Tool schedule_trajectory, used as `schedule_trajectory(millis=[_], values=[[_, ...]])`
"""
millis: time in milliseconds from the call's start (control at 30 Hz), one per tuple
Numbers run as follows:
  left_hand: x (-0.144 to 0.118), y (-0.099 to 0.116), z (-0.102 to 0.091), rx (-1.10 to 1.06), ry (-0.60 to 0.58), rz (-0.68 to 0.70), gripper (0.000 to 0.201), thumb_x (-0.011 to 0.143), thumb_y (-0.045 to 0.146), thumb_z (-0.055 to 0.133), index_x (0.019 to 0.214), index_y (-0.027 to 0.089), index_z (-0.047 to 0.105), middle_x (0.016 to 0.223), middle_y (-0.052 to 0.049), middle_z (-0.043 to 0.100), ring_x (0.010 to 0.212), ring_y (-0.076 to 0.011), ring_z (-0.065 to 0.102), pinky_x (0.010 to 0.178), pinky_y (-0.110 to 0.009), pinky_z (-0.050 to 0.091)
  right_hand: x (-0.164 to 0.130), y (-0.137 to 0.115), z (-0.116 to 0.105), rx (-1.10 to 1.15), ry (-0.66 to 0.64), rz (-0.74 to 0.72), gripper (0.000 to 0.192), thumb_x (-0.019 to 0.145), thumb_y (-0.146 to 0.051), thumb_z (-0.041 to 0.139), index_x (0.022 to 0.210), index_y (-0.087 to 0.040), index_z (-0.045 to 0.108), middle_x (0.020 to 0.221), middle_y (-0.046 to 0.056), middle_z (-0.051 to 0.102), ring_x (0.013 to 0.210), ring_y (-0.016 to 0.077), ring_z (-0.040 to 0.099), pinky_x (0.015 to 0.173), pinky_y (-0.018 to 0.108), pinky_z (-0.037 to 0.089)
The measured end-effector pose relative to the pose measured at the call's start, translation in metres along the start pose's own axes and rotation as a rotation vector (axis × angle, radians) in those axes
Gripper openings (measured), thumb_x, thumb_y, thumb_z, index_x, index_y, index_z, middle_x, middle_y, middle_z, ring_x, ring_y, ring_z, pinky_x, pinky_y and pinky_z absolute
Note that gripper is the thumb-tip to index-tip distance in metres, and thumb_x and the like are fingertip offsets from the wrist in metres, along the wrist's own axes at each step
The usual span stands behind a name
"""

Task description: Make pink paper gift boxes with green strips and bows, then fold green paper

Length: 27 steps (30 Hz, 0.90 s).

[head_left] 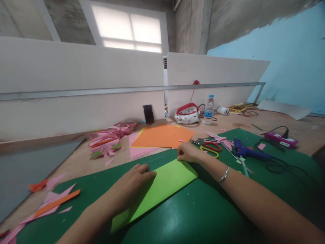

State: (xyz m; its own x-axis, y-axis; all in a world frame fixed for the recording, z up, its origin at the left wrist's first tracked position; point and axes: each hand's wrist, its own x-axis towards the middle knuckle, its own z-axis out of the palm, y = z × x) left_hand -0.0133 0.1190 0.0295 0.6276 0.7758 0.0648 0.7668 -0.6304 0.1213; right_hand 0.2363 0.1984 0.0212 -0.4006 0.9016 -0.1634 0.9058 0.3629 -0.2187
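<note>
A bright green sheet of paper (162, 186), which looks folded into a long shape, lies slanted on the dark green mat. My right hand (188, 152) is closed at its far right corner, fingertips pinching the edge. Further left, my left hand (137, 176) rests on the same sheet near its far edge, fingers curled and thumb pointing right along the paper. The left fingertips are partly hidden. Just beyond my right hand lie scissors with yellow handles (210, 151) and scissors with red handles (213, 146). Orange sheets (162, 135) are stacked behind the green paper.
A blue glue gun (250, 150) with its cable lies on the mat's right, near a purple power strip (280, 139). Pink paper strips (106, 139) are heaped at the back left. A phone (148, 114), a pouch (187, 113) and a water bottle (209, 110) stand behind.
</note>
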Motion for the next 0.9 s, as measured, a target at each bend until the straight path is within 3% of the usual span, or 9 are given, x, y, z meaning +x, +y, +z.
schedule_trajectory(millis=[100, 200, 300, 467, 600, 900], values=[[0.014, 0.009, 0.004, 0.023, 0.034, -0.003, 0.029, 0.074, 0.006, 0.04, 0.077, 0.02, 0.065, 0.078, -0.004, 0.059, 0.074, -0.0176, 0.054, 0.065, -0.027, 0.042, -0.001, 0.0, -0.001, 0.013, 0.001, 0.001, 0.027, 0.09, -0.031, 0.054, 0.113, -0.017, 0.056, 0.115, 0.007, 0.058, 0.096, 0.0201, 0.059, 0.081, 0.04, 0.051], [0.024, 0.018, 0.017, 0.062, 0.128, -0.078, 0.028, 0.084, 0.014, 0.034, 0.068, 0.017, 0.057, 0.073, -0.007, 0.054, 0.07, -0.02, 0.05, 0.063, -0.033, 0.04, 0.0, 0.0, -0.001, 0.017, -0.001, 0.006, 0.026, 0.091, -0.031, 0.053, 0.113, -0.017, 0.056, 0.115, 0.008, 0.058, 0.096, 0.0198, 0.059, 0.081, 0.04, 0.051], [0.025, 0.025, 0.028, 0.05, 0.185, -0.085, 0.03, 0.091, 0.026, 0.031, 0.079, 0.016, 0.056, 0.082, -0.01, 0.057, 0.075, -0.0229, 0.051, 0.067, -0.038, 0.042, 0.001, 0.001, 0.0, 0.011, -0.006, 0.005, 0.026, 0.091, -0.031, 0.053, 0.113, -0.017, 0.056, 0.115, 0.008, 0.058, 0.096, 0.0198, 0.059, 0.081, 0.04, 0.05], [0.018, 0.024, 0.03, -0.063, 0.114, 0.148, 0.03, 0.094, 0.03, 0.032, 0.11, 0.022, 0.057, 0.117, -0.007, 0.06, 0.104, -0.0182, 0.054, 0.091, -0.031, 0.043, 0.001, 0.001, 0.0, 0.005, -0.009, -0.005, 0.027, 0.091, -0.031, 0.053, 0.113, -0.017, 0.056, 0.115, 0.008, 0.058, 0.097, 0.0203, 0.059, 0.082, 0.04, 0.05], [0.011, 0.021, 0.027, -0.09, 0.028, 0.238, 0.037, 0.092, 0.038, 0.038, 0.126, 0.03, 0.05, 0.135, -0.003, 0.052, 0.122, -0.0185, 0.047, 0.104, -0.033, 0.036, 0.001, 0.001, -0.001, 0.008, -0.008, -0.007, 0.027, 0.091, -0.031, 0.053, 0.113, -0.017, 0.056, 0.115, 0.007, 0.058, 0.096, 0.02, 0.059, 0.081, 0.04, 0.05], [-0.002, 0.023, 0.025, -0.033, -0.079, 0.235, 0.043, 0.092, 0.043, 0.035, 0.136, 0.041, 0.034, 0.151, -0.001, 0.028, 0.136, -0.0255, 0.03, 0.108, -0.047, 0.031, 0.003, 0.0, -0.001, 0.001, -0.007, -0.008, 0.027, 0.09, -0.031, 0.054, 0.113, -0.016, 0.056, 0.115, 0.008, 0.058, 0.096, 0.0202, 0.059, 0.081, 0.04, 0.05]])
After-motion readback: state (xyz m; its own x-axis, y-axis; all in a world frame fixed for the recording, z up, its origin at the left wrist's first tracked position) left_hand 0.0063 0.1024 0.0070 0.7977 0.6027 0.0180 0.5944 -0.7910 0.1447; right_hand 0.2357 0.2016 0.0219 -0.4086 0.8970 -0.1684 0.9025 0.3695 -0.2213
